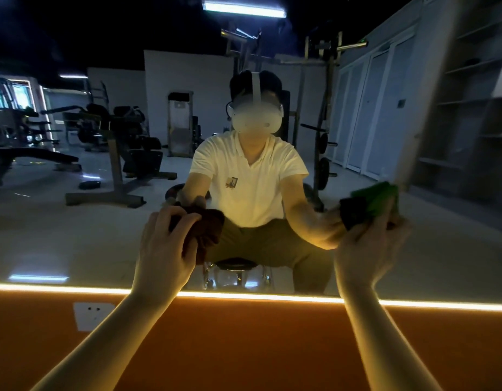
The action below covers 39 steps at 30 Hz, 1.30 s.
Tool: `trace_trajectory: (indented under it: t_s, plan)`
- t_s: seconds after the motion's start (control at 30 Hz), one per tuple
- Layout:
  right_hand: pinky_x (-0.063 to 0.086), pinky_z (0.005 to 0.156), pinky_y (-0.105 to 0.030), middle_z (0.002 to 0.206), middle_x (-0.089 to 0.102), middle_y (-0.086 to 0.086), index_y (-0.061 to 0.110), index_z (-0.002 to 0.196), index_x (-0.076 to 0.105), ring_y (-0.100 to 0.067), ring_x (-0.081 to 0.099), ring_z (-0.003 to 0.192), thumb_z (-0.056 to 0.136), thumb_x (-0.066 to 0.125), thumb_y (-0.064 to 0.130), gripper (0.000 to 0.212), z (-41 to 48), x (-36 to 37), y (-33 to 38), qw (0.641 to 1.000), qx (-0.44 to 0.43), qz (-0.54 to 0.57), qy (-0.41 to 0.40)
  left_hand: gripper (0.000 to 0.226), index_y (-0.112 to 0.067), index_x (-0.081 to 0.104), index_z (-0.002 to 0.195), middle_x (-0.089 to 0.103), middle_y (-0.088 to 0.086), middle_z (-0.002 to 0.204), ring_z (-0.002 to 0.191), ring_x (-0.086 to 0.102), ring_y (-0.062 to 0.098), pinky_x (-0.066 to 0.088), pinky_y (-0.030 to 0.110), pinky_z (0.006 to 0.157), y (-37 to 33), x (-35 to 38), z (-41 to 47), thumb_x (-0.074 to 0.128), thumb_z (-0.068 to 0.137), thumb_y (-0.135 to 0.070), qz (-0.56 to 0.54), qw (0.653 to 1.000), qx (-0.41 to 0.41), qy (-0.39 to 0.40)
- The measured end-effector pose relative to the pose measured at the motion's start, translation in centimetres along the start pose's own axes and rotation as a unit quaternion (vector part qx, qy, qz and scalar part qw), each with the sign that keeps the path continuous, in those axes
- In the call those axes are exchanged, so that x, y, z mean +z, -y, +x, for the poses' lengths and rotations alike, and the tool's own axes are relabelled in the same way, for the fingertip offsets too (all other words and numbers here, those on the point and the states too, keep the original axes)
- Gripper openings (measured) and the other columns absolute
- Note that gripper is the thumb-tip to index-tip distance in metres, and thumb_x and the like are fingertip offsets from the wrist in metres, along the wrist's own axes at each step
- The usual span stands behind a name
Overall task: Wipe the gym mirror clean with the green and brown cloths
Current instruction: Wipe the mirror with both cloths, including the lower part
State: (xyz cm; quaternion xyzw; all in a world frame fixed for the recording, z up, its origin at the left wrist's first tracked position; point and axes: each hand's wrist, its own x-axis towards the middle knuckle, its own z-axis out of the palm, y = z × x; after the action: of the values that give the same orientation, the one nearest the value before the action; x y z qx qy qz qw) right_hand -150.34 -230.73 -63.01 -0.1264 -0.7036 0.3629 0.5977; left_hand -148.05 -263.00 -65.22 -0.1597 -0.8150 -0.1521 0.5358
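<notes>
The gym mirror fills the wall ahead and reflects a seated person and the gym behind. My left hand grips a bunched brown cloth against the glass at lower centre. My right hand holds a green cloth up at the mirror's right edge, fingers curled round it. The green cloth is blurred, and a dark patch beside it is its reflection or a fold; I cannot tell which.
A glowing light strip runs along the mirror's lower edge above an orange wall panel. A white wall socket sits at lower left. Grey shelving stands to the right of the mirror frame.
</notes>
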Motion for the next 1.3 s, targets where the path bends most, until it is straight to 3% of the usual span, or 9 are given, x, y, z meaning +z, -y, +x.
trace_trajectory:
  t_s: [0.13, 0.33, 0.47, 0.53, 0.63, 0.83, 1.0, 1.17, 1.3]
  plan:
    - [0.052, 0.076, -0.035, 0.133, 0.047, -0.02, 0.023, 0.16, 0.031, -0.025, 0.055, 0.106, 0.096, 0.059, 0.024, 0.07, -7.2, 3.4, 5.5, 0.985, -0.142, 0.006, 0.094, 0.042, -0.004, 0.061, 0.127, 0.056, 0.02, 0.124, 0.107, 0.06, 0.033, 0.056, 0.046, 0.089, 0.2, -1.3, -0.3, 0.073, 0.087, -0.007, -0.009, 1.0, -0.005, 0.008]
    - [0.057, 0.083, -0.037, 0.113, 0.057, -0.009, 0.022, 0.139, 0.06, -0.022, 0.06, 0.097, 0.093, 0.057, 0.016, 0.046, -12.9, 3.3, 5.0, 0.853, -0.442, -0.001, 0.279, 0.038, 0.0, 0.061, 0.126, 0.054, 0.02, 0.121, 0.102, 0.061, 0.034, 0.058, 0.049, 0.084, 1.8, -2.6, -1.6, 0.071, 0.089, -0.003, 0.011, 0.998, -0.061, -0.003]
    - [0.053, 0.067, -0.036, 0.099, 0.064, -0.009, 0.026, 0.115, 0.07, -0.026, 0.064, 0.085, 0.103, 0.054, 0.03, 0.021, -6.7, -0.6, -1.6, 0.942, -0.25, -0.042, 0.22, 0.041, -0.001, 0.063, 0.124, 0.057, 0.022, 0.122, 0.105, 0.062, 0.035, 0.058, 0.051, 0.086, 1.9, -1.5, -2.2, 0.076, 0.086, -0.008, 0.031, 0.999, -0.004, 0.026]
    - [0.054, 0.074, -0.039, 0.121, 0.055, -0.022, 0.012, 0.147, 0.05, -0.031, 0.059, 0.098, 0.095, 0.058, 0.009, 0.053, -4.3, -2.4, -5.2, 0.982, -0.102, -0.079, 0.136, 0.041, -0.002, 0.063, 0.124, 0.056, 0.022, 0.123, 0.107, 0.061, 0.036, 0.057, 0.05, 0.088, 1.5, -1.0, -2.2, 0.076, 0.086, -0.008, 0.026, 0.999, -0.011, 0.03]
    - [0.057, 0.087, -0.054, 0.131, 0.044, -0.028, 0.009, 0.159, 0.029, -0.041, 0.057, 0.104, 0.088, 0.058, -0.008, 0.079, -4.8, -2.3, -6.0, 0.994, 0.024, -0.08, 0.077, 0.041, -0.002, 0.063, 0.123, 0.056, 0.021, 0.124, 0.108, 0.06, 0.036, 0.056, 0.049, 0.089, 1.1, -0.9, -2.4, 0.076, 0.085, -0.008, 0.025, 0.999, -0.017, 0.032]
    - [0.055, 0.092, -0.032, 0.136, 0.046, -0.021, 0.006, 0.16, 0.03, -0.023, 0.055, 0.11, 0.092, 0.058, -0.003, 0.074, -15.0, 2.7, 1.9, 0.972, -0.165, 0.028, 0.164, 0.037, -0.002, 0.06, 0.125, 0.056, 0.019, 0.12, 0.104, 0.061, 0.033, 0.058, 0.048, 0.085, 1.9, -2.3, -2.5, 0.072, 0.09, -0.006, 0.005, 0.997, -0.07, 0.02]
    - [0.059, 0.093, -0.046, 0.122, 0.054, -0.01, 0.014, 0.139, 0.06, -0.025, 0.063, 0.11, 0.086, 0.069, 0.009, 0.055, -17.9, 3.0, 2.6, 0.829, -0.444, 0.036, 0.338, 0.035, -0.005, 0.057, 0.128, 0.056, 0.018, 0.123, 0.108, 0.059, 0.034, 0.055, 0.051, 0.089, 3.6, -3.0, -2.7, 0.068, 0.095, -0.009, 0.001, 0.995, -0.102, 0.013]
    - [0.057, 0.076, -0.047, 0.114, 0.054, -0.016, 0.016, 0.145, 0.054, -0.029, 0.058, 0.093, 0.089, 0.062, 0.002, 0.058, -9.4, -0.8, -4.8, 0.89, -0.383, -0.035, 0.245, 0.031, -0.004, 0.06, 0.123, 0.059, 0.018, 0.117, 0.104, 0.058, 0.033, 0.045, 0.042, 0.091, 4.4, -2.2, -2.2, 0.068, 0.097, -0.018, 0.038, 0.997, -0.07, -0.007]
    - [0.06, 0.078, -0.049, 0.126, 0.049, -0.024, 0.006, 0.149, 0.048, -0.034, 0.06, 0.1, 0.094, 0.055, -0.001, 0.056, -6.2, -1.7, -4.4, 0.972, -0.194, -0.04, 0.129, 0.031, -0.004, 0.059, 0.124, 0.059, 0.018, 0.116, 0.104, 0.057, 0.032, 0.046, 0.043, 0.091, 4.9, -3.2, -1.5, 0.061, 0.099, -0.022, 0.027, 0.995, -0.087, -0.041]
